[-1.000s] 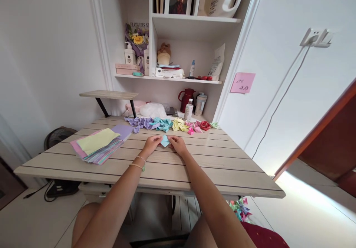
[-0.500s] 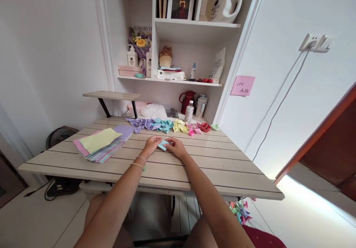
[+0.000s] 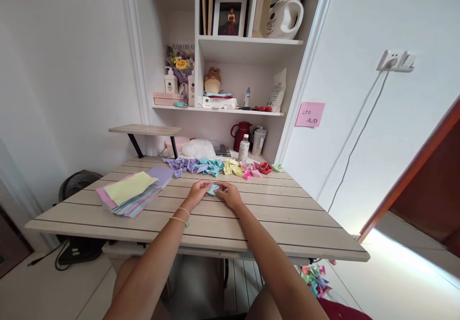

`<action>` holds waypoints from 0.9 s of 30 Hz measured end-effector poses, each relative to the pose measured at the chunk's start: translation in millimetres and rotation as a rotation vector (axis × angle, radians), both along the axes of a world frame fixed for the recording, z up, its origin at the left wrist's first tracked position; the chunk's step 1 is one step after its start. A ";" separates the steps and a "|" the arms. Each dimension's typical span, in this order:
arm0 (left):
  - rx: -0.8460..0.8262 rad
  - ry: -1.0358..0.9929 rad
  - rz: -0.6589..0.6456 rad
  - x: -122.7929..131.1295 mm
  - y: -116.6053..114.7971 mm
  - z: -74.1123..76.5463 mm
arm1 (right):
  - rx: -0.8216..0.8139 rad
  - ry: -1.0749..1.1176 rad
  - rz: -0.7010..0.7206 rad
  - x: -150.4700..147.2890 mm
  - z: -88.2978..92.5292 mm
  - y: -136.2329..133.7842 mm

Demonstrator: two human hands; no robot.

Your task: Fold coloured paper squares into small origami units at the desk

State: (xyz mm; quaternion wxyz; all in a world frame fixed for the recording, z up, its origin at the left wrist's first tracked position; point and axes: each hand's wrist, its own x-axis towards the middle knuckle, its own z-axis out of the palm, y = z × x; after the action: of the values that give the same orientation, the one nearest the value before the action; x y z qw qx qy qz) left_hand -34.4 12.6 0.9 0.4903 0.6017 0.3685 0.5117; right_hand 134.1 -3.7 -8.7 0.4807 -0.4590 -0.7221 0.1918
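Both my hands rest on the wooden table (image 3: pixel 280 214) and pinch a small light-blue folded paper (image 3: pixel 213 189) between them. My left hand (image 3: pixel 197 193) grips its left side with curled fingers; a bracelet sits on that wrist. My right hand (image 3: pixel 230 194) presses on its right side, fingers closed over the paper. Most of the paper is covered by my fingers. A row of folded paper pieces (image 3: pixel 219 166) in purple, blue, yellow, pink and red lies just beyond my hands.
A stack of coloured paper sheets (image 3: pixel 131 191) lies at the table's left. A red kettle (image 3: pixel 241 135), a bottle (image 3: pixel 245 148) and a cup stand at the back. Shelves (image 3: pixel 230 111) hold bottles, boxes and a picture. More folded pieces (image 3: pixel 314 277) lie on the floor at right.
The blue paper has gone from a visible flat triangle to a smaller fold mostly covered by my fingers. My hands have drawn closer together. The camera has tilted down slightly.
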 end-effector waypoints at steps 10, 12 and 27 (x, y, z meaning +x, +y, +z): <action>0.060 0.116 -0.006 1.1 -6.4 4.2 | 0.009 -0.025 -0.109 -1.2 4.4 -0.8; 0.036 0.104 -0.010 1.2 -5.8 3.7 | -0.008 0.001 -0.102 -1.2 4.5 -0.6; 0.068 0.093 0.009 0.9 0.9 -2.6 | -0.273 0.313 0.070 -3.9 7.0 -2.2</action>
State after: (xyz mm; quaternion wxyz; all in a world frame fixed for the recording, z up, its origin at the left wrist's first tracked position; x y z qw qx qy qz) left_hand -33.5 13.5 -1.7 0.4496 0.6395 0.3760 0.4976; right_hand 130.3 -5.9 -1.7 0.5135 -0.4591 -0.6215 0.3733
